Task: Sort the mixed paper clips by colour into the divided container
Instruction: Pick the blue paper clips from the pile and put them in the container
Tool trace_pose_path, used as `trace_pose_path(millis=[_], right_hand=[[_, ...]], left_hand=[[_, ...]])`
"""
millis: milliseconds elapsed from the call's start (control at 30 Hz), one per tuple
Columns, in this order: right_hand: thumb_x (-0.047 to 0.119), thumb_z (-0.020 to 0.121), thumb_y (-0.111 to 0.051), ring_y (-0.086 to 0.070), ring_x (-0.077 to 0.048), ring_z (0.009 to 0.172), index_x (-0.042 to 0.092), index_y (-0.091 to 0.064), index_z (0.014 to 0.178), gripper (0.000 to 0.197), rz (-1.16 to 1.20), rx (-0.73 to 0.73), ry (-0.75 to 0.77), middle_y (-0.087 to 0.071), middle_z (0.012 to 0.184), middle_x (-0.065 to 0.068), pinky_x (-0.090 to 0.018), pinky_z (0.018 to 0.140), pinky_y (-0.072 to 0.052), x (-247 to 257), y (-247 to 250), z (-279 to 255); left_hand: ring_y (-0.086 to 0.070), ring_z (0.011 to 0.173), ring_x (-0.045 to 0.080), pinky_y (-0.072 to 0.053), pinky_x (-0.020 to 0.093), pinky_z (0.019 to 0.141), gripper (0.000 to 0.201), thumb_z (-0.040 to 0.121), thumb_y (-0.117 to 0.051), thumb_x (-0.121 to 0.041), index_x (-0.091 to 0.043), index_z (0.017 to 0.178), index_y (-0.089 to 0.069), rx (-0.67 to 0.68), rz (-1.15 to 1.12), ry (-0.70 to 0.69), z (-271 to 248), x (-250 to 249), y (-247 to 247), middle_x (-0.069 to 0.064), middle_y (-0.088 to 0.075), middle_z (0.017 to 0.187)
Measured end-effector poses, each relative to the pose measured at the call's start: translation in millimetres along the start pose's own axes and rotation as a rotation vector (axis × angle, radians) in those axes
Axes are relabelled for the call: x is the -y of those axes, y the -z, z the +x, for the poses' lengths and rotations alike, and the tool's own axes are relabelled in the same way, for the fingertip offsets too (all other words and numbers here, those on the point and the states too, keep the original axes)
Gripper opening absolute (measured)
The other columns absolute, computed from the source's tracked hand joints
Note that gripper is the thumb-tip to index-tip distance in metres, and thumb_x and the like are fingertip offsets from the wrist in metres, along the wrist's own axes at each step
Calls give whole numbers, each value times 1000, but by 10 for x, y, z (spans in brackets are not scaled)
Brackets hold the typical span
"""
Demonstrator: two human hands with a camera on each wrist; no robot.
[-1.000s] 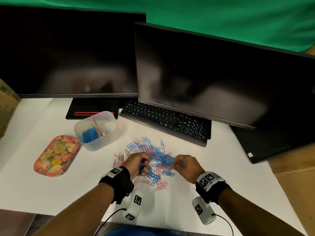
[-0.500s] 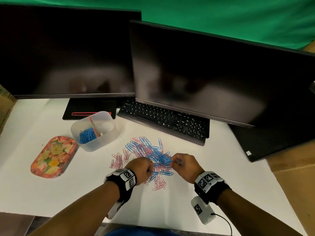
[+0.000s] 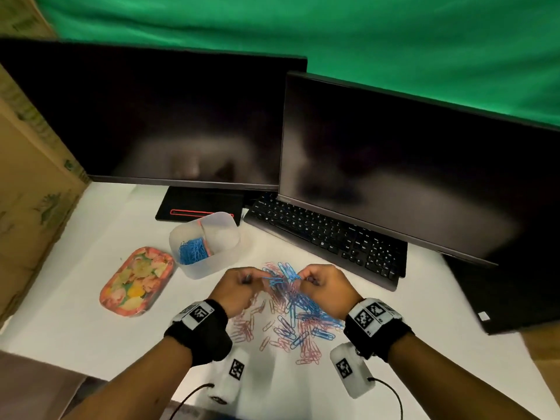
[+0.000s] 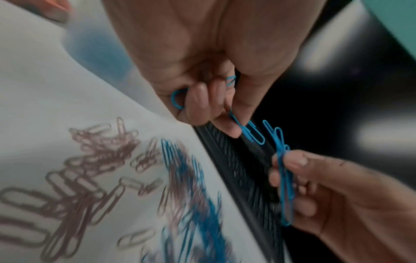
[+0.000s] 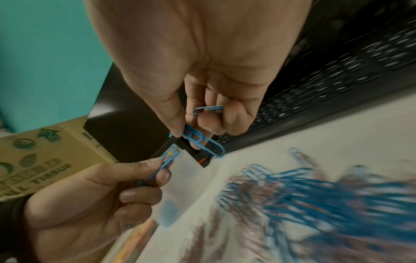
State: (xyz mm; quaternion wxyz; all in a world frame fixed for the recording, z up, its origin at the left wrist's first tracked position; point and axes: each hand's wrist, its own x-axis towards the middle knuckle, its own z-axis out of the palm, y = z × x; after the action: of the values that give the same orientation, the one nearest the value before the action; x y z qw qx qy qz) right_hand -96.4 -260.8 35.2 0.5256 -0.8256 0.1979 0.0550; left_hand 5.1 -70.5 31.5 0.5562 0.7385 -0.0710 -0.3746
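A mixed pile of blue and pink paper clips lies on the white table. Both hands are raised just above its far edge, facing each other. My left hand pinches several blue clips between thumb and fingers, with more tucked in the curled fingers. My right hand pinches its own bunch of blue clips. The two bunches nearly meet. The translucent divided container stands behind and left of the hands, with blue clips in its left compartment; the right compartment looks bare.
A floral tray lies left of the container. A black keyboard runs behind the pile, under two dark monitors. A cardboard box stands at the left edge. Bare white table lies around the pile.
Both hands have lifted off the pile and come together, each now holding blue clips. The head view has dipped, so the scene sits lower in frame.
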Motion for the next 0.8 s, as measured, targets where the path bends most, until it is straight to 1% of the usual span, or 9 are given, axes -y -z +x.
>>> trace_pose_path(millis=[133, 233, 300, 400, 500, 600, 667, 733, 800], right_hand=[[25, 83, -70, -57, -7, 61, 27, -67, 67, 16, 2, 109, 18, -67, 69, 6, -26, 63, -48, 467, -351, 380], [18, 85, -66, -50, -11, 50, 22, -64, 63, 22, -10, 229, -14, -65, 71, -7, -20, 47, -40, 843, -626, 679], [18, 85, -64, -45, -16, 48, 19, -63, 65, 20, -41, 257, -48, -59, 67, -14, -21, 41, -35, 1095, -793, 839], [19, 88, -63, -39, -15, 42, 9, -66, 79, 14, -86, 263, -103, -49, 54, -6, -21, 40, -33, 1371, -976, 1022], [25, 89, -61, -43, -13, 39, 9, -67, 84, 17, -228, 278, -73, -50, 54, -2, -21, 43, -35, 1555, -1113, 1206], [24, 89, -61, -47, -5, 30, 12, -66, 78, 17, -307, 254, -95, -53, 53, 1, -16, 41, -40, 1673, -1225, 1344], [19, 86, -62, -53, -14, 37, 9, -64, 72, 17, -261, 264, -153, -59, 53, -4, -24, 47, -48, 1687, -1325, 1449], [15, 85, -61, -56, -19, 45, 9, -62, 73, 14, -207, 311, -159, -61, 59, -8, -31, 55, -51, 1738, -1379, 1497], [23, 87, -59, -63, -25, 71, 11, -65, 92, 15, -209, 327, -204, -66, 81, -9, -32, 70, -51, 1688, -1400, 1643]], left_hand=[[-31, 41, 9, -23, 15, 40, 17, 88, -54, 4, -5, 92, -67, -194, -331, 94, -29, -116, 416, 7, -57, 67], [-41, 46, 11, -29, 16, 39, 12, 91, -52, 0, -5, 95, -62, -299, -487, 127, -7, -196, 732, 6, -60, 65], [-48, 45, 11, -36, 17, 39, 11, 93, -50, -3, -5, 91, -60, -348, -528, 137, 16, -243, 934, 5, -64, 58], [-57, 52, 14, -46, 19, 41, 12, 95, -48, -5, -3, 95, -59, -411, -517, 155, 69, -289, 1161, 10, -62, 67], [-63, 47, 11, -52, 19, 43, 13, 97, -45, -5, -2, 100, -57, -451, -554, 165, 135, -299, 1304, 14, -60, 76], [-62, 51, 17, -54, 22, 45, 12, 97, -43, -4, -3, 95, -55, -465, -600, 190, 195, -309, 1385, 15, -60, 71], [-58, 64, 23, -55, 29, 56, 8, 96, -44, -6, -4, 97, -52, -458, -644, 214, 216, -345, 1417, 15, -60, 69], [-57, 75, 28, -52, 37, 73, 10, 95, -46, -9, -3, 100, -52, -483, -643, 242, 238, -385, 1440, 19, -59, 83], [-54, 88, 30, -50, 41, 83, 20, 95, -48, -14, -3, 110, -54, -499, -617, 266, 267, -416, 1457, 19, -54, 98]])
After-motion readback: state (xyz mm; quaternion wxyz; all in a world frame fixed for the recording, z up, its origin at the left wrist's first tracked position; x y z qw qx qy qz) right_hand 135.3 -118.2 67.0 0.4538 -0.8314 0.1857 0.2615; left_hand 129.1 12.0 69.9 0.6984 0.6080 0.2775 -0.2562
